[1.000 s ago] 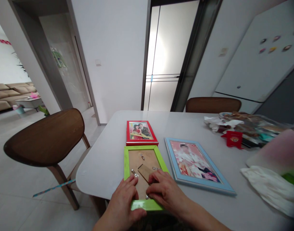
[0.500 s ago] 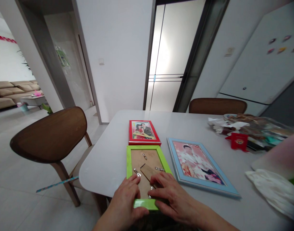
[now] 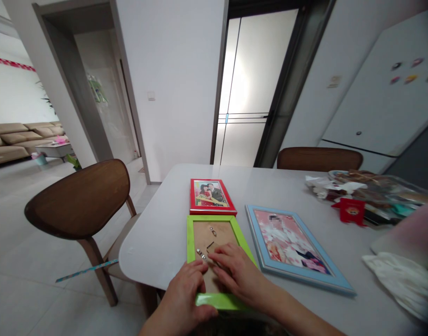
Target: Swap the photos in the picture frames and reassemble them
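A green picture frame (image 3: 190, 240) lies face down at the table's near edge, its brown backing board (image 3: 219, 226) up. Metal clips (image 3: 201, 254) sit on the board. My left hand (image 3: 185, 291) grips the frame's near left corner, thumb on the front rail and fingers over the left side. Over the middle of the board, my right hand (image 3: 240, 275) has its fingers bent and close together, their tips by the stand leg (image 3: 211, 246). It covers most of the leg and the right clip; what its fingers hold, if anything, is hidden.
Beyond the green frame lies a red picture frame (image 3: 214, 211). To the right is a blue picture frame (image 3: 305, 280). Plastic bags (image 3: 385, 182), a red card (image 3: 352, 211) and a white cloth (image 3: 396, 282) occupy the table's right side. A wooden chair (image 3: 80, 200) stands left.
My right hand has shifted up the backing board, away from the near clip, and now covers more of the stand leg. My left hand stays on the corner. The view has tilted slightly.
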### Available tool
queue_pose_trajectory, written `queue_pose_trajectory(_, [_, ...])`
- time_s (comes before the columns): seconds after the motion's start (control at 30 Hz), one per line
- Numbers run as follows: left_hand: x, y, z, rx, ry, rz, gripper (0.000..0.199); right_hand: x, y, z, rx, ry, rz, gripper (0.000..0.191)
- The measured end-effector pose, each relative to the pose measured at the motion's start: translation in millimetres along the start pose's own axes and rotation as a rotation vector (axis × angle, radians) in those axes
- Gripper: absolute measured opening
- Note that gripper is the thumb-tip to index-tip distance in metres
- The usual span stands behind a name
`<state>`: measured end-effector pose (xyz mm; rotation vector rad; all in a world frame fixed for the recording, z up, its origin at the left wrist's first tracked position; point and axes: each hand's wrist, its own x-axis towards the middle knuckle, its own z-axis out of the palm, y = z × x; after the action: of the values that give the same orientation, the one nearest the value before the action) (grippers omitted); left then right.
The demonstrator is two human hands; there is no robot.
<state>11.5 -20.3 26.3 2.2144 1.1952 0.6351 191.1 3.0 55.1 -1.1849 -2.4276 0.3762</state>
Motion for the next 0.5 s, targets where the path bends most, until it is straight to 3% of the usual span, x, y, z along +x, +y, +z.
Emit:
queue_pose_trajectory(0.2, [-2.5, -2.1, -1.3, -0.083, 0.023, 0.06, 0.025, 31.0, 0.5, 17.6, -0.198, -0.054, 0.008, 0.019])
queue_pose_trajectory(0.37, [-3.5, -1.2, -2.8, -0.108, 0.026, 0.069, 0.025, 28.0, 2.2, 19.8, -0.349, -0.134, -0.104, 0.019])
queue_pose_trajectory(0.5, [-3.1, -0.3, -2.8, -0.122, 0.035, 0.062, 0.024, 26.3, -0.1, 21.6, -0.35, -0.113, -0.084, 0.02])
